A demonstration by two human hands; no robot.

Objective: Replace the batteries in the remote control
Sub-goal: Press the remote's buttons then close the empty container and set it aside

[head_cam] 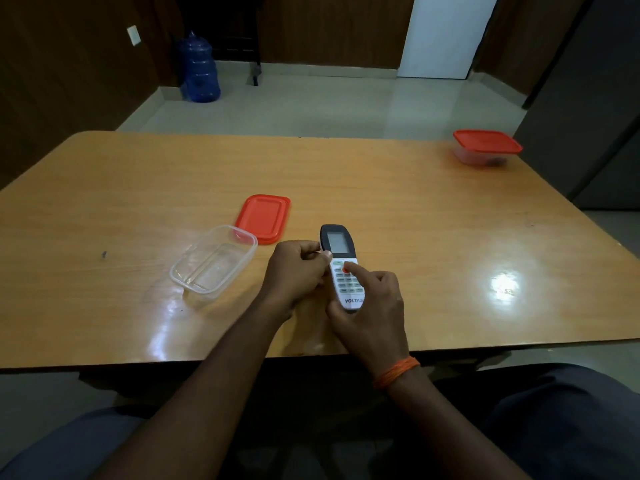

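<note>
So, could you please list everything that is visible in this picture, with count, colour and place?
White remote control with dark top and screen: one, white and dark grey, near middle of the table, held face up.
Clear plastic container without lid: one, transparent, left of the remote.
Loose red plastic lid: one, red, flat on the table behind the clear container.
Closed plastic container with red lid: one, far right corner of the table.
Wooden table: one, light brown.
Blue water jug: one, on the floor, far left.
Left hand: grips the remote's left edge.
Right hand: holds the remote's lower end, one finger on the buttons; orange thread wristband.
</note>
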